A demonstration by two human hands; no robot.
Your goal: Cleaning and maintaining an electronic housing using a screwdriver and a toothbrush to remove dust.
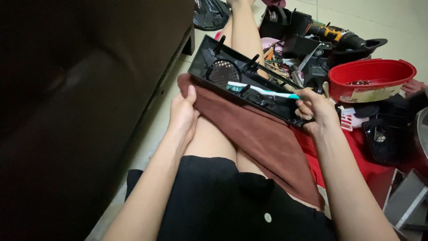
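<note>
Toothbrush (263, 91) in right grip (314, 114) (seemingly)

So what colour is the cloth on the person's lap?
Reddish brown; the cloth shows best in the head view.

Both forearms reach forward, left hand (183, 114) and right hand (317, 111) fingers curled.
</note>
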